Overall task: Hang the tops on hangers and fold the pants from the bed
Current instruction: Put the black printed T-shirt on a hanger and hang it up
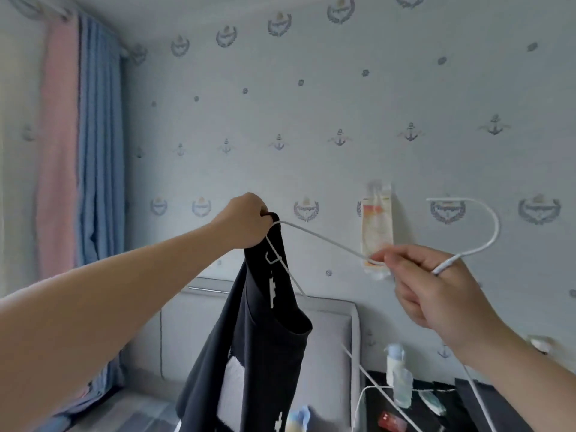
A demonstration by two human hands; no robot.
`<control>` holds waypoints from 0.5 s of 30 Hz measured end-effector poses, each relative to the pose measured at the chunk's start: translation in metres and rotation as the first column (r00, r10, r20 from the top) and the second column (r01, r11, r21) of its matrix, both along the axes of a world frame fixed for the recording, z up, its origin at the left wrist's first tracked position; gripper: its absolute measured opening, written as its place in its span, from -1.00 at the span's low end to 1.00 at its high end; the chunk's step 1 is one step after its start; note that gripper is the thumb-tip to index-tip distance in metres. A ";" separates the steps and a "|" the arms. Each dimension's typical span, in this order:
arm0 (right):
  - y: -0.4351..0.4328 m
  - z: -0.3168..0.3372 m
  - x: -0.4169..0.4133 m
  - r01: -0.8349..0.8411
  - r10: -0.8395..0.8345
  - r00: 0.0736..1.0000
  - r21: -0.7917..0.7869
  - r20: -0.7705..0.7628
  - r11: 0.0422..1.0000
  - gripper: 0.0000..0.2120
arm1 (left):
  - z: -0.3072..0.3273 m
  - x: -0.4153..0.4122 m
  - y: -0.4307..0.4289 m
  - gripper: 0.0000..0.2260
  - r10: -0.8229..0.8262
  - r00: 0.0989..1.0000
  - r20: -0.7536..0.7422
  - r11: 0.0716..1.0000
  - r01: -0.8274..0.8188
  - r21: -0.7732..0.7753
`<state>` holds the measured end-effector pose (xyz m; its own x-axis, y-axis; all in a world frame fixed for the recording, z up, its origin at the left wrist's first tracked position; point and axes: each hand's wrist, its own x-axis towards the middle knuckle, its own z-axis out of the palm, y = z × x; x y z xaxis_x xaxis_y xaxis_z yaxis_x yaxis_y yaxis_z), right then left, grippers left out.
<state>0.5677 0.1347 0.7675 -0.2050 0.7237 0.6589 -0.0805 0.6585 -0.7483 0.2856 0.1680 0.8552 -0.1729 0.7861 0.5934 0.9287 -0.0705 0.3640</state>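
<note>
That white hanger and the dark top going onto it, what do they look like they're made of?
The hanger looks like thin metal wire with a smooth white coating, maybe plastic: it is slim, evenly round and bent into a hook. The top seems a soft, matte, dark knit or jersey fabric with white patches; it drapes in loose folds under the left hand. The right hand holds the hanger near its neck.

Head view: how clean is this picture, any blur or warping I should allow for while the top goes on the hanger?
Head view: soft all over, the wallpaper emblems and the wall packet smeared; wide-angle bending bows the curtain and stretches the left forearm; light is flat and bluish, without glare or hard shadows; left hand, dark top, right hand and white hanger stay readable.
</note>
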 end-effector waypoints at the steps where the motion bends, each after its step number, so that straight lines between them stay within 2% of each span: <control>1: 0.003 -0.010 -0.017 -0.012 0.012 1.000 -0.011 0.013 1.000 -0.72 | -0.011 -0.015 -0.003 -0.76 0.004 1.000 -0.004 1.000 -0.004 -0.018; 7: 0.023 -0.069 -0.124 -0.091 0.099 0.994 -0.155 0.042 0.984 -0.74 | -0.075 -0.079 -0.023 -0.79 -0.017 0.997 -0.073 0.993 0.008 -0.118; 10: 0.029 -0.107 -0.177 -0.157 0.184 0.979 -0.258 0.086 0.953 -0.75 | -0.112 -0.089 -0.039 -0.80 -0.077 0.996 -0.047 0.982 0.068 -0.176; 13: 0.025 -0.153 -0.217 -0.124 0.209 0.955 -0.358 0.209 0.926 -0.67 | -0.154 -0.091 -0.057 -0.82 -0.114 0.993 -0.029 0.965 0.104 -0.239; 15: 0.017 -0.181 -0.229 -0.143 0.250 0.952 -0.466 0.177 0.873 -0.63 | -0.184 -0.093 -0.067 -0.84 -0.123 0.992 0.002 0.939 0.117 -0.323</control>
